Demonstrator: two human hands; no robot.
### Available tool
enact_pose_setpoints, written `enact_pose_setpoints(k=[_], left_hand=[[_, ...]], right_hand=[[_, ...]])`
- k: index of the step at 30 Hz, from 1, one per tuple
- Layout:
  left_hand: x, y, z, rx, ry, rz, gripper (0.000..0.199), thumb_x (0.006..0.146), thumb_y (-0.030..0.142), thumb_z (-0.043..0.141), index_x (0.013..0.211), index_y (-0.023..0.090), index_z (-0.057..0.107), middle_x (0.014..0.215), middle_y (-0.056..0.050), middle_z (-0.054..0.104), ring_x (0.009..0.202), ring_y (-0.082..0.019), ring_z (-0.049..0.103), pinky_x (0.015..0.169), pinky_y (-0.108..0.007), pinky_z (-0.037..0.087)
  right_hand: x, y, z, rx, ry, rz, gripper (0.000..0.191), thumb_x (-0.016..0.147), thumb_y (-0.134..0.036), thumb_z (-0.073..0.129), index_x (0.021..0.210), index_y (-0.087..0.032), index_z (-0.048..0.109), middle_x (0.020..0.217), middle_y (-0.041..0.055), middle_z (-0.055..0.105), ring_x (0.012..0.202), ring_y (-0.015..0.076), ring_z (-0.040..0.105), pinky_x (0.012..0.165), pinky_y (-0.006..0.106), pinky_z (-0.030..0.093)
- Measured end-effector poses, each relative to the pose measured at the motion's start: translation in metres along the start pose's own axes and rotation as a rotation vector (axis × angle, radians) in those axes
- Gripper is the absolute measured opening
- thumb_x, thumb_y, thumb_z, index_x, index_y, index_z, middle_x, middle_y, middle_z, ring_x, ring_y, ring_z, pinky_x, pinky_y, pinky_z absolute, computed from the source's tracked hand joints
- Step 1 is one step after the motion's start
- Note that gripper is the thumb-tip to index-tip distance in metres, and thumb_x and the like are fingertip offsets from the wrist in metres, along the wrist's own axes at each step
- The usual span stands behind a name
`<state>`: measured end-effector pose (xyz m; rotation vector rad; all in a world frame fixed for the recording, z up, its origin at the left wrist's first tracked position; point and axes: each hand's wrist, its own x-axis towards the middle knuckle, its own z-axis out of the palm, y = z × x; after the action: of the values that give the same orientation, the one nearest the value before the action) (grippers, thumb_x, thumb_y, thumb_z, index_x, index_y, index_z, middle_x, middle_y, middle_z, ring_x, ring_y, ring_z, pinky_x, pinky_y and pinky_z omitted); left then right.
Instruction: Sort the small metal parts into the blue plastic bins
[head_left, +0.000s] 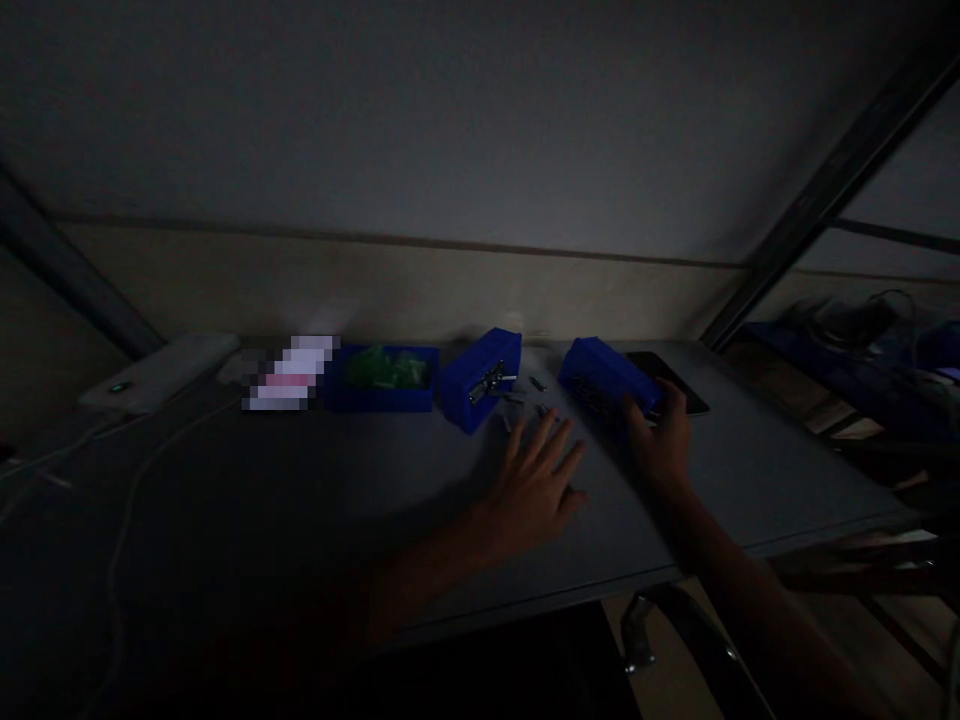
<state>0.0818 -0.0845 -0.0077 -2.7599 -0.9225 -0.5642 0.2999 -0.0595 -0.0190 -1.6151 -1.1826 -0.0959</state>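
My left hand point(536, 490) is spread palm down over the grey table point(450, 470), fingers apart, just in front of several small metal pieces point(538, 384). My right hand point(660, 435) grips the near right end of a blue bin point(611, 375), which is tilted with its opening toward the left and front; dark small parts show inside. Left of the loose pieces, a second blue bin point(469, 375) lies tilted, with shiny metal pieces at its open side. A third blue bin point(381, 405) stands upright further left and holds green bagged items point(382, 367).
A dark flat tablet-like object point(675, 385) lies behind my right hand. At the left are a blurred lit screen point(292, 375), a white box point(161, 370) and a white cable point(124, 520). A metal chair arm point(690, 625) stands below the front edge.
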Motion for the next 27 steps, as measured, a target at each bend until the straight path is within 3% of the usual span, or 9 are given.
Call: enact_pose_setpoints(k=[3, 7, 14, 21, 27], left_hand=[[0.015, -0.019, 0.019, 0.024, -0.022, -0.091, 0.048, 0.091, 0.044, 0.035, 0.133, 0.022, 0.045, 0.145, -0.008, 0.038, 0.138, -0.029, 0.024, 0.109, -0.056, 0.021], [0.036, -0.04, 0.03, 0.013, -0.059, -0.164, 0.046, 0.092, 0.039, 0.034, 0.131, 0.017, 0.047, 0.144, -0.011, 0.04, 0.136, -0.027, 0.027, 0.109, -0.054, 0.024], [0.04, -0.039, 0.031, -0.048, -0.075, -0.243, 0.044, 0.092, 0.033, 0.036, 0.128, 0.011, 0.048, 0.135, -0.015, 0.05, 0.13, -0.026, 0.039, 0.109, -0.05, 0.026], [0.049, -0.046, 0.039, -0.124, -0.101, -0.264, 0.061, 0.093, 0.045, 0.031, 0.138, 0.004, 0.033, 0.146, -0.019, 0.033, 0.137, -0.028, 0.027, 0.111, -0.044, 0.026], [0.05, -0.045, 0.038, -0.152, -0.104, -0.268, 0.063, 0.094, 0.048, 0.023, 0.138, 0.005, 0.032, 0.146, -0.018, 0.033, 0.136, -0.027, 0.028, 0.111, -0.043, 0.026]], right_hand=[[0.0, 0.002, 0.0, -0.003, -0.005, -0.011, 0.06, 0.074, -0.05, 0.058, 0.122, -0.016, 0.046, 0.104, 0.0131, 0.061, 0.079, 0.0214, 0.06, 0.069, 0.036, 0.05], [0.001, 0.004, 0.001, -0.023, -0.004, -0.016, 0.061, 0.074, -0.052, 0.058, 0.122, -0.016, 0.046, 0.103, 0.0134, 0.061, 0.08, 0.0226, 0.059, 0.071, 0.039, 0.049], [-0.003, 0.002, -0.001, -0.036, -0.073, -0.111, 0.063, 0.073, -0.048, 0.06, 0.125, -0.016, 0.043, 0.116, 0.0166, 0.058, 0.093, 0.0268, 0.059, 0.083, 0.045, 0.047], [-0.004, -0.001, 0.001, -0.049, -0.085, -0.148, 0.063, 0.073, -0.048, 0.059, 0.126, -0.017, 0.042, 0.119, 0.0163, 0.057, 0.102, 0.0295, 0.057, 0.088, 0.048, 0.044], [-0.007, -0.003, 0.002, -0.039, -0.112, -0.215, 0.063, 0.072, -0.047, 0.06, 0.124, -0.016, 0.043, 0.119, 0.016, 0.057, 0.105, 0.0297, 0.055, 0.09, 0.048, 0.043]])
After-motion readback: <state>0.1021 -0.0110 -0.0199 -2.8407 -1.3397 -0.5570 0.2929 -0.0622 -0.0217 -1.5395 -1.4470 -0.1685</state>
